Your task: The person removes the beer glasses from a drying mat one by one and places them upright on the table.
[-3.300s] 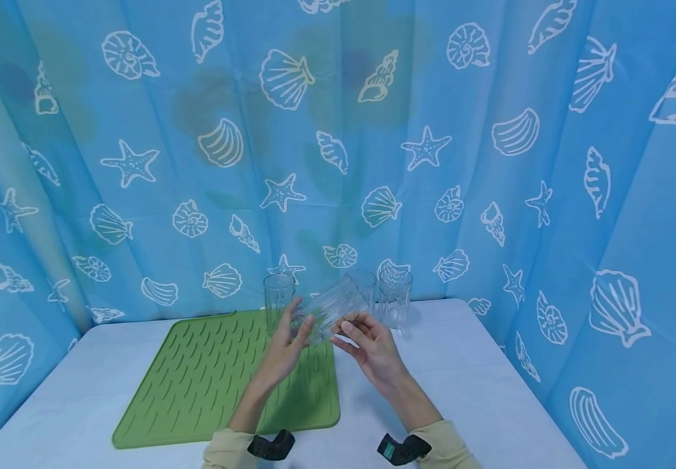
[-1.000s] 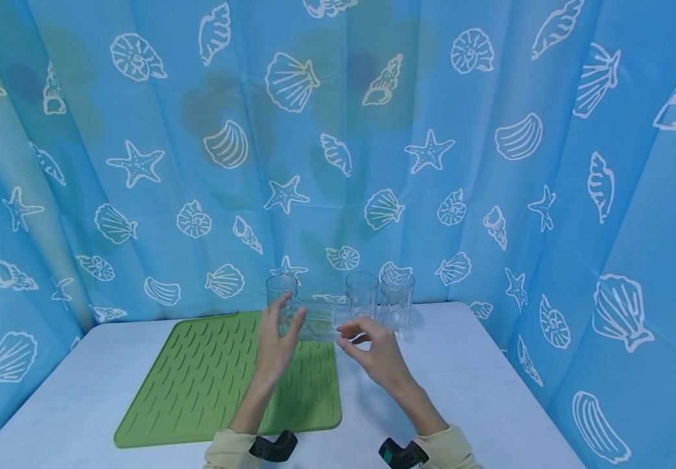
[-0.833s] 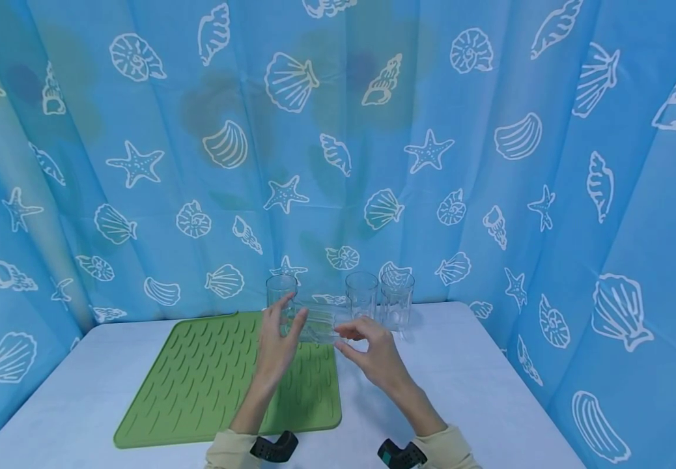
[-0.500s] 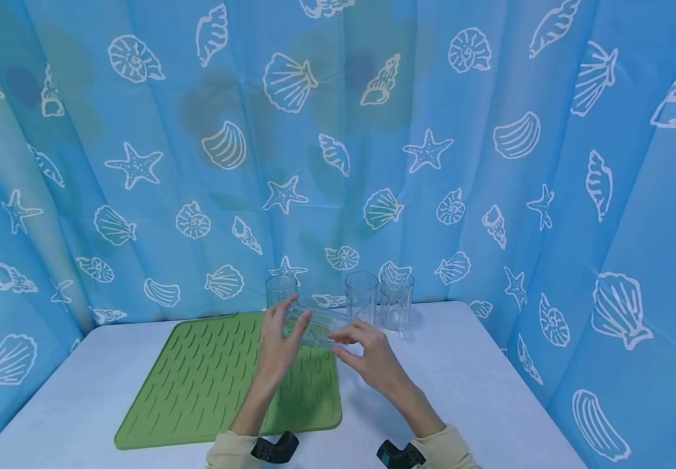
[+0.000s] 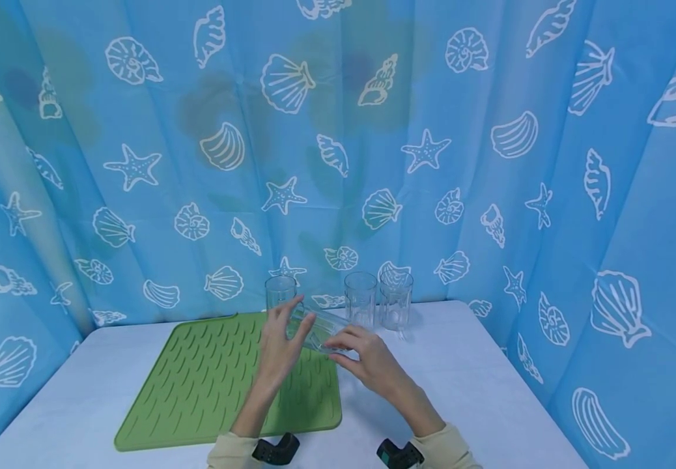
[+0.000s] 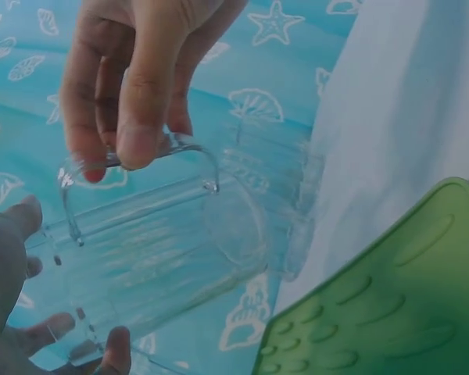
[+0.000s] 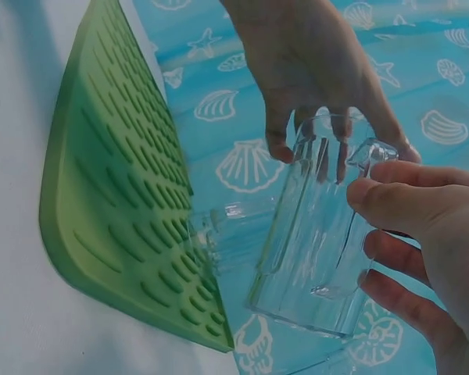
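Mug (image 7: 309,234) tilts in the air near the far right corner of the green mat (image 5: 215,384), the right hand's (image 5: 373,361) grip pinching its handle (image 6: 184,145), the left hand's (image 5: 279,342) curled round one end. Beyond stand three glasses, one (image 5: 281,290) behind the left hand, two (image 5: 360,299) (image 5: 396,303) together on the counter (image 5: 455,365).

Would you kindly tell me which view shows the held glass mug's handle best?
The left wrist view: both ends of the handle show, while the right hand pinches its middle. The right wrist view shows it partly covered by that hand; in the head view, it is hard to make out.
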`<state>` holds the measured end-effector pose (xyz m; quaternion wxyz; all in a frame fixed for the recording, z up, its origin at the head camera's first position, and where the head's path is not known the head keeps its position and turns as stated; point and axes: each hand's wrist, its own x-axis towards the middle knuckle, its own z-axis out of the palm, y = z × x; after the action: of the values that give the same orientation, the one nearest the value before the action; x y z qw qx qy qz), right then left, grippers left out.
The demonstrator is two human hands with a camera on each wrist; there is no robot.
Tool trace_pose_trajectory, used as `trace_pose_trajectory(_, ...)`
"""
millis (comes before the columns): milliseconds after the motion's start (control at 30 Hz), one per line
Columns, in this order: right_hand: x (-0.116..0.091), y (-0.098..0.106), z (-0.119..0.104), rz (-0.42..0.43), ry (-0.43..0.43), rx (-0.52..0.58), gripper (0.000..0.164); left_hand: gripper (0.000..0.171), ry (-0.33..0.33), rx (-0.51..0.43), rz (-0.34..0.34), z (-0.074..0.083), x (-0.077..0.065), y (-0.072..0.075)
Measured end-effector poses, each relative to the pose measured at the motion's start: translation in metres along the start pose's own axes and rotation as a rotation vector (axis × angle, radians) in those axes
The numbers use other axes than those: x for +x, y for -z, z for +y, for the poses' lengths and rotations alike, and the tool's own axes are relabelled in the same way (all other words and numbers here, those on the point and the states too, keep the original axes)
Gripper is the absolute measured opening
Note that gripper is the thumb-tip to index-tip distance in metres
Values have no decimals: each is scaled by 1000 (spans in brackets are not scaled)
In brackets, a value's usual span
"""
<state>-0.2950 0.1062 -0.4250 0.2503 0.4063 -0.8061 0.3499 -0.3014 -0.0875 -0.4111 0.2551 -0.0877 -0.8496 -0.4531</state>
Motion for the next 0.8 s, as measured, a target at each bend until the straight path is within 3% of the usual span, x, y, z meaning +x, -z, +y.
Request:
trace_pose_trajectory(500,-2,-1,2,-71,-2,51,17,60,-32,-35,-99,-6,3,10)
trace_pose_trajectory(800,-3,0,3,-96,-20,88,13,62,-54,-49,-100,-6,5,16)
